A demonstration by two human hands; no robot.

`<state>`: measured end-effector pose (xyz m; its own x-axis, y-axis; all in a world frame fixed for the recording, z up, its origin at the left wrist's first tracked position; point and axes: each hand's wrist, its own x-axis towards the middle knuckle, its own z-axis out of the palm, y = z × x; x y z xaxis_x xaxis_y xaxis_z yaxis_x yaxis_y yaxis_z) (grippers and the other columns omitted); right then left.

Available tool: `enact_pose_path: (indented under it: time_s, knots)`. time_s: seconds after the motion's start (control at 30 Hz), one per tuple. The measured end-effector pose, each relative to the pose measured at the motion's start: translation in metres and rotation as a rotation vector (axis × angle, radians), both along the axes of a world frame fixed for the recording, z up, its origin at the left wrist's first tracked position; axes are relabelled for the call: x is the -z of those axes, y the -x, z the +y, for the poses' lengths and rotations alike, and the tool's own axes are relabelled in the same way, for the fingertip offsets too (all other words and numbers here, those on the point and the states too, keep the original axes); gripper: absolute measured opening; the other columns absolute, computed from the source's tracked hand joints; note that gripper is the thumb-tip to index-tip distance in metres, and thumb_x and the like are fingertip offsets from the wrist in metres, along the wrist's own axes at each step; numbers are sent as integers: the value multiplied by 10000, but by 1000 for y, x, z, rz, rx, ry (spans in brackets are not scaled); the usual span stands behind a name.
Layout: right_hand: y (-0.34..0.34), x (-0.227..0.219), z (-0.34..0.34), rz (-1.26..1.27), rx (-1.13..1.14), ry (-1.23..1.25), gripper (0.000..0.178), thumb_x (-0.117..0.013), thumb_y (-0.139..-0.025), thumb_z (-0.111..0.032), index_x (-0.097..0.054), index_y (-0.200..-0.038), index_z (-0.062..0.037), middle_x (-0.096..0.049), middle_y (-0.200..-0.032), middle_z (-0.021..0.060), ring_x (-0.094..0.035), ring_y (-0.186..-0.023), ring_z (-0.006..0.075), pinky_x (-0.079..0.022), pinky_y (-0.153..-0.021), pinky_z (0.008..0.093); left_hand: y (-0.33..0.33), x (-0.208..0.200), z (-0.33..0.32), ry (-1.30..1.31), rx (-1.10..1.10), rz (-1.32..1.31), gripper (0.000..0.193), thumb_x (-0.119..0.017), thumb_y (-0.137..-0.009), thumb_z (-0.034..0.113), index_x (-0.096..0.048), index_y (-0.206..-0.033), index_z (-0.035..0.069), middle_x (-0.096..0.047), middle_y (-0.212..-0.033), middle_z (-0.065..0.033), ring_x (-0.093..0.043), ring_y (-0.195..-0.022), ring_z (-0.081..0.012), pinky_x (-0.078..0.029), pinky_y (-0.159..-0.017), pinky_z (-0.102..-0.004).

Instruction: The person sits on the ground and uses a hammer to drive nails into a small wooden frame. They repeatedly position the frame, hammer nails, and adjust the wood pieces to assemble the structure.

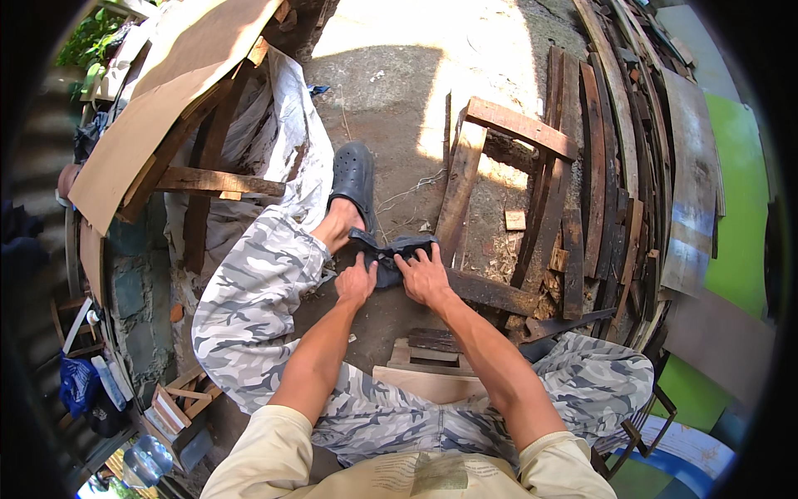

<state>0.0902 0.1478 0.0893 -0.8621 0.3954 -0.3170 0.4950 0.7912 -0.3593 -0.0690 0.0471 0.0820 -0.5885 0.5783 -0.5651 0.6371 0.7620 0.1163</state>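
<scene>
Between my two hands, low above the ground, is a black floppy thing (pixel 387 273) that looks like a small bag or pouch with a wide upper edge. My left hand (pixel 357 281) grips its left side, the fingers curled against it. On the other side my right hand (pixel 424 276) has its thumb and fingers pressed on the top edge. What lies inside the black bag is hidden. Just beyond it rests my foot in a dark clog (pixel 354 179), beside the left hand.
Wooden frame pieces (pixel 519 126) and dark planks (pixel 594 166) lie at the right. A cardboard sheet (pixel 166 116) leans over timber and a white sack (pixel 301 137) at the left. Below my hands is a small wooden block stack (pixel 428 378). A green panel (pixel 740 200) stands far right.
</scene>
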Motion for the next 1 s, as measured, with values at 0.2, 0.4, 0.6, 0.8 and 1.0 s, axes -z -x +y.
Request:
enact_pose_path:
  time_s: [0.2,0.4,0.6,0.8,1.0]
  knots:
    - [20,19,-25,-98,-2,17,479,-524,-885,-180,-560,-1341,-40,-674,-1086,103,-543,-1154,299,-128,-1137,675,-10,-17,7,-364,143,-201,335,-569,-951,357,-701,-923,50,-687,-801,-208,-671,-793,-407,-525,-711,-509]
    - [19,31,-70,-159,-95,20,435,-443,-949,-238,-564,-1337,-81,-621,-1273,99,-494,-1257,268,-122,-1152,619,-8,17,-6,-525,387,-201,280,-572,-938,273,-719,-1074,78,-616,-1282,-100,-560,-1184,-269,-426,-1003,-416]
    - [4,13,-79,-47,-29,160,527,-563,-862,-160,-531,-1383,-87,-644,-1164,79,-546,-1150,255,-364,-981,470,-3,19,-2,375,404,104,276,-537,-954,267,-746,-1080,138,-601,-1285,-91,-567,-1195,-260,-426,-985,-428]
    - [8,18,-56,5,143,63,606,-578,-858,-207,-467,-1427,-28,-606,-1212,118,-525,-1175,291,-359,-1005,468,16,32,-4,163,577,480,257,-548,-913,216,-705,-1092,120,-532,-1085,-22,-478,-1046,-197,-371,-846,-369]
    - [19,13,-43,91,148,70,563,-600,-847,-233,-511,-1357,-12,-632,-1166,131,-525,-1183,308,-354,-1013,500,34,30,-6,-101,1192,334,190,-559,-867,192,-682,-987,112,-544,-1017,-28,-494,-980,-190,-383,-811,-338]
